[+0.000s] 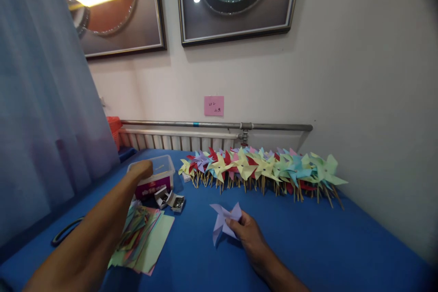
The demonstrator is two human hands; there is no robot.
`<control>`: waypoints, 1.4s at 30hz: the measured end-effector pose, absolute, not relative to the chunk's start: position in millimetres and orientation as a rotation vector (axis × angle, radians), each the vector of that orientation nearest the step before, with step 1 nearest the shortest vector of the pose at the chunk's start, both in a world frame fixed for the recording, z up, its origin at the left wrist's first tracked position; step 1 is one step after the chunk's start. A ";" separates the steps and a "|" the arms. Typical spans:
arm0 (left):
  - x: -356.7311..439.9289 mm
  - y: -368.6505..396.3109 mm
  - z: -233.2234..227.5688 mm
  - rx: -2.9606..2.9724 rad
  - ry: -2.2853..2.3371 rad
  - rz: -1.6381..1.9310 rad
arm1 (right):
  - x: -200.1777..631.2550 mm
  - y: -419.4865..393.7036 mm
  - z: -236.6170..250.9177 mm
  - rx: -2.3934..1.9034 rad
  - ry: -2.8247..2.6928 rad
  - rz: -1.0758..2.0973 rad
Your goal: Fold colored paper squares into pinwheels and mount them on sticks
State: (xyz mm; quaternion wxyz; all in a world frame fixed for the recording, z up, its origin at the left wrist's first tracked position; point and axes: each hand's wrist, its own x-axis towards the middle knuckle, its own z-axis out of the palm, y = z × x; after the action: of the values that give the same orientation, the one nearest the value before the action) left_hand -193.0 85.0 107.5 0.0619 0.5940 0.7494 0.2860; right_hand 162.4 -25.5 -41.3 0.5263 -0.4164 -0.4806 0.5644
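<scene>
Head view: the right hand pinches a folded lavender paper pinwheel head between thumb and fingers, holding it just above the blue table covering at centre foreground. The paper's points stick out to the left and upward from the fingertips.

The left hand extends forward on the left side, with the knuckles bent over the near rim of a clear plastic container that carries a magenta label. The fingertips are hidden behind the hand, so whether they grasp anything cannot be told.

Just in front of the container lie two small open cardboard boxes holding small metal parts, too small to identify. Beneath the left forearm, a fanned stack of coloured paper sheets rests on the covering, with green and pink sheets visible.

Behind the right hand, well apart from it, a long row of finished pinwheels on wooden sticks lies along the far edge of the table, in yellow, red, purple, blue and green. A dark ring-shaped object lies at the left table edge. A pink note sticks to the wall above a grey horizontal pipe.
</scene>
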 end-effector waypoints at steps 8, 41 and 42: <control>-116.5 61.1 89.0 2.018 1.816 1.023 | 162.5 -18.6 -47.8 -0.989 -1.054 1.365; -28.7 24.3 -9.1 1.329 1.298 1.173 | 161.1 -33.4 -29.4 -0.997 -1.034 1.345; -28.5 24.5 -9.4 1.320 1.279 1.174 | 160.9 -33.6 -28.9 -0.993 -1.034 1.342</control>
State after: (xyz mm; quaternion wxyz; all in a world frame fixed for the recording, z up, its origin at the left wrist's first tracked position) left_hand -28.5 24.5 -9.4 0.4621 0.5368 0.5200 0.4774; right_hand 160.9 -33.6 -28.9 0.5555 -0.4206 -0.4377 0.5683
